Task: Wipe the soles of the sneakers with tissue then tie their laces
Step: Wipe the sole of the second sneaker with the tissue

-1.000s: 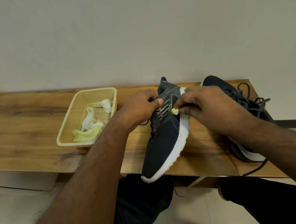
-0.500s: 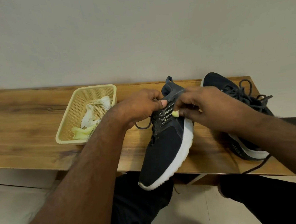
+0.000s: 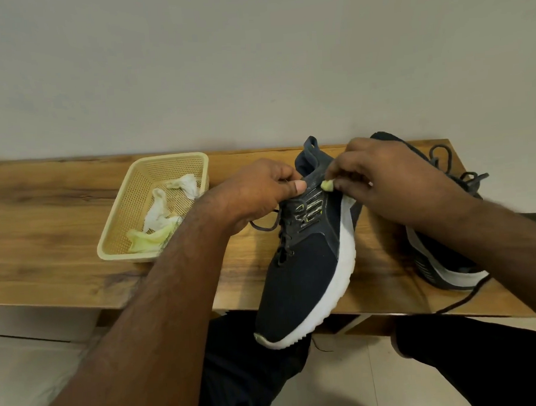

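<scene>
A dark navy sneaker (image 3: 307, 263) with a white sole lies tilted on its side, its toe hanging over the front edge of the wooden bench (image 3: 61, 244). My left hand (image 3: 257, 194) grips its collar by the tongue, thumb on the upper. My right hand (image 3: 383, 184) pinches a small yellowish wad of tissue (image 3: 327, 185) against the upper near the side stripes. A loose lace (image 3: 263, 226) loops out under my left hand. The second sneaker (image 3: 443, 255) lies behind my right forearm, laces loose.
A cream plastic basket (image 3: 116, 235) at the left of the bench holds crumpled white and yellowish tissues (image 3: 158, 214). A pale wall stands right behind the bench. My dark-trousered legs and the tiled floor show below the bench edge.
My right hand has slid the tissue wad up along the sneaker's side toward the collar. My left hand keeps its grip on the collar. The camera view has tilted slightly.
</scene>
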